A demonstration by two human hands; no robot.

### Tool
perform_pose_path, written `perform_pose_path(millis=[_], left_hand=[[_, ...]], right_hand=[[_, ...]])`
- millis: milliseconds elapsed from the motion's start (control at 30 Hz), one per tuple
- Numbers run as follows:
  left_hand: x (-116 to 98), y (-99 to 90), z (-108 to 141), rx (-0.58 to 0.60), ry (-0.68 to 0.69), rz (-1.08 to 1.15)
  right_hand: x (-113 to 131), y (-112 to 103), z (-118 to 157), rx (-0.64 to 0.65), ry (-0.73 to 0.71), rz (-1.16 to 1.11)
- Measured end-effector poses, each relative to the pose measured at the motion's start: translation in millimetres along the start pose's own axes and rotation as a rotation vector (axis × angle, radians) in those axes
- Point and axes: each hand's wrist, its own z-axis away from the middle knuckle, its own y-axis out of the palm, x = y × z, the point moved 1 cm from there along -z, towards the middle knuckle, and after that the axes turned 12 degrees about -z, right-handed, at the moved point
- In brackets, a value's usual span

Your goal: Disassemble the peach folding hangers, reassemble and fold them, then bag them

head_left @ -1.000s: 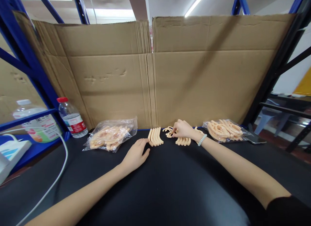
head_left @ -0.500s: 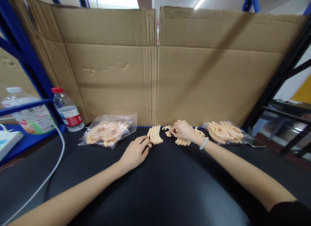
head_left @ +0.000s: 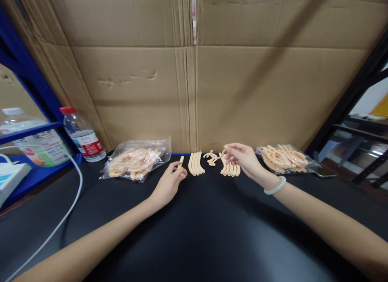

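Note:
My left hand [head_left: 167, 181] is closed around a slim beige curved strip [head_left: 181, 160], whose upper end sticks out past the fingers. Right of it, several matching beige strips [head_left: 196, 164] lie side by side in a row on the black table [head_left: 194, 225]. My right hand [head_left: 243, 160] pinches another beige curved piece [head_left: 223, 151] between thumb and fingertips, raised over a second row of beige strips [head_left: 229, 168]. Between the two rows rests a small loose heap of beige curved pieces [head_left: 211, 160]. The right fingers partly cover the second row.
Clear plastic bags of beige pieces lie at the left [head_left: 133, 158] and right [head_left: 283, 158]. A phone-like flat object [head_left: 325, 171] is beside the right bag. A red-capped bottle [head_left: 85, 136] and white cable [head_left: 79, 185] are at left. Cardboard [head_left: 136, 87] walls the back.
My right hand has lifted a curved piece from the heap and moved right. My left hand has drawn a strip slightly left, away from the row. The view has tipped downward.

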Motion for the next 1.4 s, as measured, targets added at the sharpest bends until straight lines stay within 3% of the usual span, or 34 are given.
perform_pose_path(millis=[133, 233, 333, 433, 667, 800, 1000, 1400], left_hand=[[-11.6, -3.6, 4.6, -0.098, -0.127, 0.264], [-32.7, -3.9, 9.0, -0.049, -0.22, 0.653], [-52.8, -2.5, 12.9, 0.09, -0.281, 0.852], [-63.1, -1.8, 16.1, 0.163, -0.283, 0.908], [-64.9, -2.7, 16.7, 0.09, -0.401, 1.129], [-62.8, -1.4, 15.9, 0.057, -0.459, 1.155], [-68.0, -1.6, 17.3, 0.018, -0.433, 1.099], [-88.4, 3.5, 16.4, 0.062, -0.3, 1.032]], right_hand=[[5.7, 4.2, 38.5, 0.04, 0.235, -0.388], [2.9, 10.8, 61.1, 0.046, 0.374, -0.572], [-5.1, 20.9, 76.6, 0.051, 0.402, -0.587], [-14.8, 31.3, 85.0, 0.055, 0.406, -0.61], [-22.0, 37.6, 83.1, 0.071, 0.389, -0.668], [-21.0, 36.9, 82.3, 0.109, 0.342, -0.661], [-25.0, 38.8, 83.6, 0.101, 0.249, -0.557], [-24.7, 35.9, 83.3, 0.194, 0.331, -0.571]])
